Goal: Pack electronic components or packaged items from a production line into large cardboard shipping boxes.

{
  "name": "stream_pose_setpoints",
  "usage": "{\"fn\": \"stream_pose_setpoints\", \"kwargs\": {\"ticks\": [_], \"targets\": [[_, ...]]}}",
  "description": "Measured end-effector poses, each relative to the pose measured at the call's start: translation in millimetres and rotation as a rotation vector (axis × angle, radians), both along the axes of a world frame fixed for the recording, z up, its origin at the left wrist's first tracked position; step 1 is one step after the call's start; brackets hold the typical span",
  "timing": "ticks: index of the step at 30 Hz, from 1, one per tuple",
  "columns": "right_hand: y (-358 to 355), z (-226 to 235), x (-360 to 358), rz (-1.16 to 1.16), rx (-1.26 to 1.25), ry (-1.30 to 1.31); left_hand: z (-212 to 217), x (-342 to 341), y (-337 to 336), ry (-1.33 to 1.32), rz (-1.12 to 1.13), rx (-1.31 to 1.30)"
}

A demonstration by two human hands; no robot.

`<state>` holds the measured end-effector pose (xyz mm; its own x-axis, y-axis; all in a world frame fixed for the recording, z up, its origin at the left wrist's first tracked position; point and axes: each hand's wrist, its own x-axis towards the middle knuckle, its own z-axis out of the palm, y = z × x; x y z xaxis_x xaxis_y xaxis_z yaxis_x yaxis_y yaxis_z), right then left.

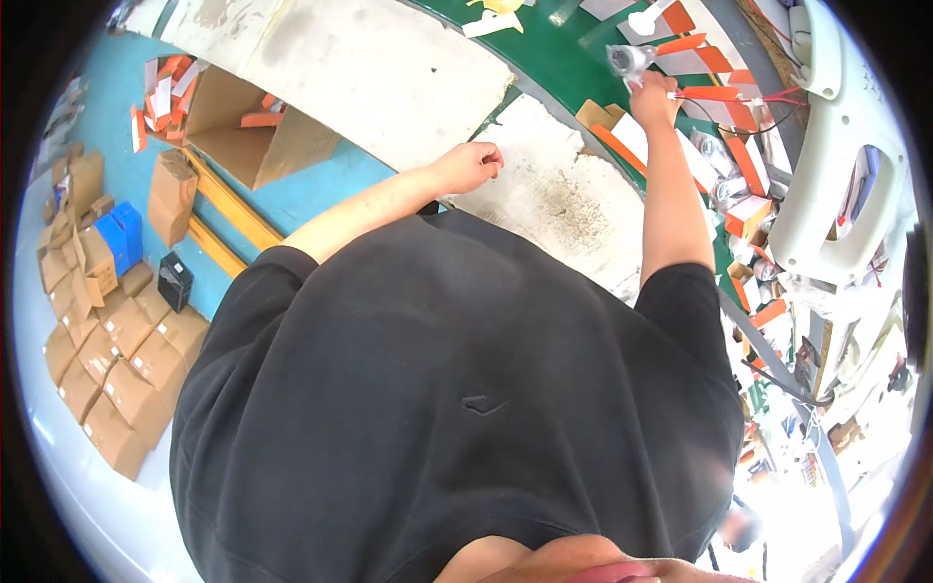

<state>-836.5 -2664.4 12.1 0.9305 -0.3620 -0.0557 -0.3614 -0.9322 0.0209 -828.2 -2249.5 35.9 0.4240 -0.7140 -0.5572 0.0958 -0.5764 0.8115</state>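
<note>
My right hand (pixel 653 95) reaches out over a green bench surface (pixel 530 51) at the upper right. Its fingers are closed on a clear plastic-wrapped part (pixel 632 62), whose exact kind I cannot make out. Close beside that hand lie orange-and-white open boxes (pixel 695 60). My left hand (pixel 468 167) hovers near the edge of a worn white board (pixel 573 209), fingers curled in and nothing visible in them.
A large open carton (pixel 233 126) with orange-and-white boxes stands at the left. Stacked brown cartons (pixel 126 364) and a blue box (pixel 119 238) are further left. A pale plastic frame (pixel 826 209) and red and black wires (pixel 777 97) border the bench on the right.
</note>
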Motion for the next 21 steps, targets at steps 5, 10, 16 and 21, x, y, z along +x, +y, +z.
{"fn": "stream_pose_setpoints", "kwargs": {"ticks": [5, 10, 16, 21], "targets": [[-8, 2, -69, 0.04, 0.478, -0.156, -15, 1, 12, 0.034, 0.0, -0.036], [52, 54, -58, 0.148, 0.423, 0.197, -19, 0, 33, 0.069, 0.091, -0.021], [58, -1, -65, -0.036, 0.288, 0.504, -1, 23, 21, 0.106, -0.004, -0.075], [101, 66, -62, -0.067, 0.324, 0.244, 7, 54, 21, 0.044, -0.059, -0.1]]}}
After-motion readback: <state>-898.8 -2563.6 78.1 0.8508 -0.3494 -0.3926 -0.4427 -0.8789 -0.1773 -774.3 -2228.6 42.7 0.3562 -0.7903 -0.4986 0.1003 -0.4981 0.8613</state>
